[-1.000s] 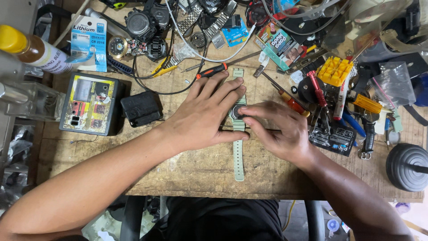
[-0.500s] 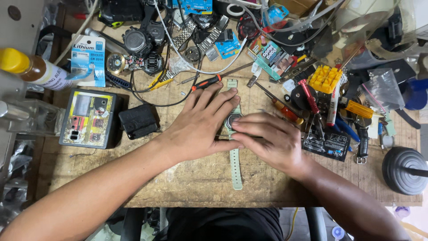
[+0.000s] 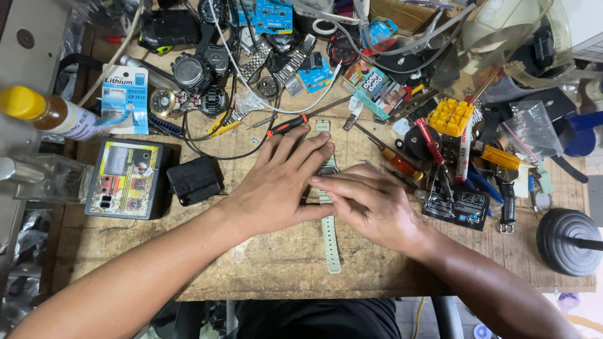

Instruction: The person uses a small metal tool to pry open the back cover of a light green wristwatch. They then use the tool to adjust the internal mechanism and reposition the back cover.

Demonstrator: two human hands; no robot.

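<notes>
The wooden table (image 3: 264,263) is crowded along its far half with tools and watch parts, and both hands meet near its middle over a pale green watch (image 3: 329,235). The left hand (image 3: 276,185) lies flat, palm down, fingers spread and pointing up and to the right, its fingertips resting on or just beside the watch's body. The right hand (image 3: 370,204) comes in from the right and covers the body from that side, its fingers pressed down on the watch; neither hand is curled closed around it, both rather pin it to the wood. Whether the right fingers pinch anything small cannot be told, as they hide that spot.

The watch lies lengthwise, running away from the person. Its lower strap shows plainly, a mint green band sticking out from under the hands toward the table's near edge, and a short bit of the upper strap shows past the left fingertips. The body is almost wholly covered.

To the left sit a dark tester box with a yellow face (image 3: 124,179) and a small black block (image 3: 195,180); a red-handled screwdriver (image 3: 287,125) lies just above the left fingers.

Against half a second ago, the hands sit much the same on the watch, though the right hand now covers more of the body, whose round face showed then
</notes>
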